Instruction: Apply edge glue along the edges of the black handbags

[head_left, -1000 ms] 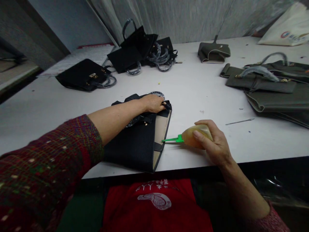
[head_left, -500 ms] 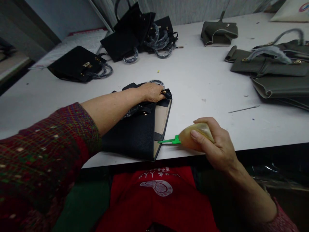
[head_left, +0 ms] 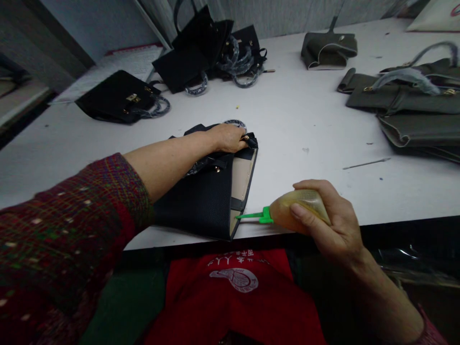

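A black leather handbag point(head_left: 196, 203) lies near the front edge of the table, its side open on a beige lining. My left hand point(head_left: 230, 138) is curled over the bag's top by the handles, and its fingertips are partly hidden. In my right hand point(head_left: 328, 218) is a squeeze glue bottle point(head_left: 291, 211) of yellowish liquid, gripped between thumb and fingers. Its thin green nozzle point(head_left: 266, 214) points left, with the tip at the lining along the open side's lower corner.
Several black handbags point(head_left: 118, 98) with plastic-wrapped handles lie at the back left. Grey-green bags point(head_left: 406, 96) are piled on the right, with a folded grey-green piece point(head_left: 328, 50) behind. A thin metal rod point(head_left: 366, 163) rests on the white table point(head_left: 298, 120).
My right hand has dipped slightly with the bottle, and the nozzle tip sits a little lower at the bag's open side. My left hand keeps its place on the bag.
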The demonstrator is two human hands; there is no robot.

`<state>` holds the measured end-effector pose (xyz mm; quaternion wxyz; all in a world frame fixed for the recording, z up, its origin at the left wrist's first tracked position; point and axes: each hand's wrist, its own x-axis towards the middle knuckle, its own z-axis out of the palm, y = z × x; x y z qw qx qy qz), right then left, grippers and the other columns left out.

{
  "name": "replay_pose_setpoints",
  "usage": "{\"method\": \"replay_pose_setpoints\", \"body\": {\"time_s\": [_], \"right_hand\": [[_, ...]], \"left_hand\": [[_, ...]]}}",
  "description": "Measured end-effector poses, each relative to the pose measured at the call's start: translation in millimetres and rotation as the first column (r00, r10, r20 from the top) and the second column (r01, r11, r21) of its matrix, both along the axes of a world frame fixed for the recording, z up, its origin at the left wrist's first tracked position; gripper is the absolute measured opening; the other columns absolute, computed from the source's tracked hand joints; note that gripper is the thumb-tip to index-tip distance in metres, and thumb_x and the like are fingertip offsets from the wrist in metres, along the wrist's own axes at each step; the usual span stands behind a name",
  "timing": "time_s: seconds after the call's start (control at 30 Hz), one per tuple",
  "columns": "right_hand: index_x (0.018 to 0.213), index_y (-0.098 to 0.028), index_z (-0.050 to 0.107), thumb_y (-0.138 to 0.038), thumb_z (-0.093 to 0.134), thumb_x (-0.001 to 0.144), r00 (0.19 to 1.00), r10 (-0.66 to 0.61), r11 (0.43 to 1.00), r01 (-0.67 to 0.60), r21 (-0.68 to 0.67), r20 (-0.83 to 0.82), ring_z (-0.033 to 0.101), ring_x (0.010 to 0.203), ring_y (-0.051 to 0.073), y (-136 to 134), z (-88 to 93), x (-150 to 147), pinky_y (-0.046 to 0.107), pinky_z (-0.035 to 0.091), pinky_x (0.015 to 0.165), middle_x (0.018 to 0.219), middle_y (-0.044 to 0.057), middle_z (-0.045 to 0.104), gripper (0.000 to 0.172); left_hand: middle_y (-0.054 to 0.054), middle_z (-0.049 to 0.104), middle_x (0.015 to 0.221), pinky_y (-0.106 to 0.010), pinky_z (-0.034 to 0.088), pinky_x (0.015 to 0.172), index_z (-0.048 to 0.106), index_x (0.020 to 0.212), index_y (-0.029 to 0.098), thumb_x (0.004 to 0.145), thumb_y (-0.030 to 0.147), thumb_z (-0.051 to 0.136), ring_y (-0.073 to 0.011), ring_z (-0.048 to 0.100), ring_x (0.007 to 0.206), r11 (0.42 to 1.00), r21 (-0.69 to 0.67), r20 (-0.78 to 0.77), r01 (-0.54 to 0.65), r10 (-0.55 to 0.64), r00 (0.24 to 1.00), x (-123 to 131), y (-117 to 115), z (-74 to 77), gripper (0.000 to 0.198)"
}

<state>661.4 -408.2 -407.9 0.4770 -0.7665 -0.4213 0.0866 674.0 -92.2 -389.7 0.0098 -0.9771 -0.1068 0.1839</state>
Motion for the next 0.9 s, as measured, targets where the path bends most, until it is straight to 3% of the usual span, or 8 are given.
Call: {"method": "replay_pose_setpoints", "body": {"time_s": [0.17,0.33,0.43,0.7,0.8,0.9], "right_hand": [[0.112,-0.022,0.058,-0.039,0.062,0.094,0.993,0.016,1.0,-0.018,0.016,0.116,0.06,0.067,0.015,2,-0.8,1,0.03,0.047,0.059,0.087,0.0,0.063,0.025],[0.115,-0.022,0.055,-0.035,0.062,0.094,0.969,0.09,0.99,-0.113,0.088,0.231,0.061,0.074,0.016,8,5.8,6,0.031,0.05,0.064,0.094,0.003,0.063,0.026],[0.116,-0.022,0.054,-0.035,0.061,0.094,0.954,0.149,0.984,-0.169,0.058,0.262,0.062,0.075,0.018,9,8.7,8,0.031,0.051,0.063,0.095,0.004,0.063,0.026],[0.114,-0.023,0.056,-0.041,0.06,0.094,0.978,0.063,0.998,-0.064,-0.001,0.2,0.063,0.073,0.02,4,14.5,1,0.034,0.051,0.063,0.094,0.005,0.064,0.027],[0.113,-0.022,0.055,-0.042,0.058,0.095,0.979,0.09,0.995,-0.082,-0.053,0.183,0.063,0.072,0.019,7,9.8,0,0.034,0.051,0.064,0.092,0.005,0.065,0.027],[0.112,-0.022,0.056,-0.043,0.059,0.096,0.981,0.052,0.998,-0.044,-0.046,0.187,0.064,0.073,0.019,8,4.2,2,0.034,0.051,0.065,0.092,0.004,0.065,0.027]], "left_hand": [[-0.019,0.069,0.118,-0.039,0.05,0.086,0.062,0.124,0.013,0.093,0.049,0.037,-0.033,0.066,0.107,0.997,0.031,0.009,0.071,-0.071,0.997,0,1,-2.6,0.054],[-0.018,0.07,0.116,-0.038,0.049,0.087,0.062,0.124,0.014,0.093,0.049,0.037,-0.0311,0.066,0.106,0.998,0.033,0.01,0.059,-0.06,0.998,1,1,-2.9,0.053],[-0.016,0.069,0.116,-0.036,0.049,0.09,0.062,0.126,0.016,0.092,0.05,0.044,-0.03,0.065,0.108,1.0,0.015,0.005,0.017,-0.017,1.0,1,1,-1.7,0.052],[-0.015,0.068,0.121,-0.034,0.048,0.093,0.062,0.124,0.018,0.092,0.055,0.044,-0.0285,0.064,0.11,0.999,-0.033,-0.013,-0.011,0.01,1.0,-1,1,1.3,0.052],[-0.014,0.068,0.12,-0.033,0.048,0.09,0.056,0.129,0.019,0.092,0.058,0.044,-0.0281,0.064,0.107,0.999,-0.04,0.0,0.014,-0.014,1.0,-2,3,8.4,0.055],[-0.013,0.067,0.12,-0.034,0.047,0.091,0.044,0.14,0.022,0.09,0.066,0.046,-0.029,0.064,0.108,0.999,-0.049,0.086,0.003,0.001,0.996,-4,5,25.3,0.067]]}}
